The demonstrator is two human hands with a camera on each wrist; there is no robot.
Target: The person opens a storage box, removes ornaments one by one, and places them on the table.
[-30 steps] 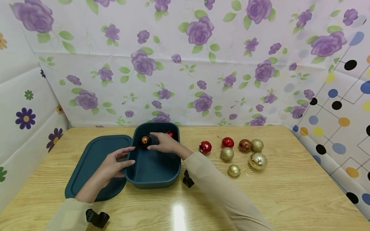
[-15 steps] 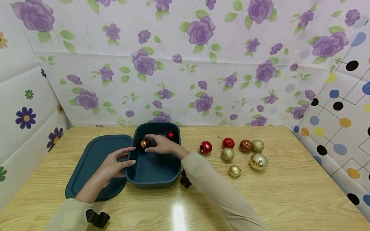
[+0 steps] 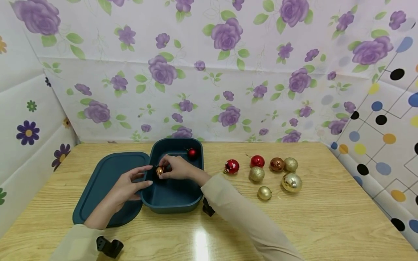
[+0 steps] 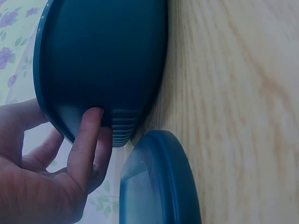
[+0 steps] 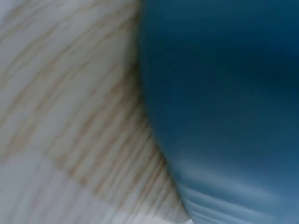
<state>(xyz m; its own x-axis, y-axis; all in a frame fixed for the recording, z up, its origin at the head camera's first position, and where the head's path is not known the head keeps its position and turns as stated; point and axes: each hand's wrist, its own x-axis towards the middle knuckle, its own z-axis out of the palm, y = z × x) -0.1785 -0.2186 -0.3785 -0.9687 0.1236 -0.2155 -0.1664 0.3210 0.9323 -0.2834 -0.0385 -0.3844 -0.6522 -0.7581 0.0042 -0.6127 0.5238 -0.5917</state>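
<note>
Scanning from the left, I see the dark teal lid (image 3: 104, 185) lying flat on the wooden surface (image 3: 294, 224), its long axis running from the near edge toward the back wall. My left hand (image 3: 128, 186) rests partly over the lid with fingers fairly straight and relaxed, the fingertips touching the left wall of the teal box (image 3: 173, 203); the left wrist view shows those fingertips (image 4: 91, 121) pressed against the box's outer wall, gripping nothing. The box stands just right of the lid, touching it, its long axis also running near to far.

Inside it, my right hand (image 3: 177, 168) pinches a copper bauble (image 3: 159, 170) close to the left inner wall. One red bauble (image 3: 192, 153) lies in the far right corner of the box.

Further right, six baubles sit loose on the surface: two red, one copper, three gold. So I count eight baubles in all, one lid, one box.

Compared with a second ago, the right hand and its copper bauble have come lower and nearer in the box, and the red bauble in the corner is now uncovered. The left hand has stayed where it was.
</note>
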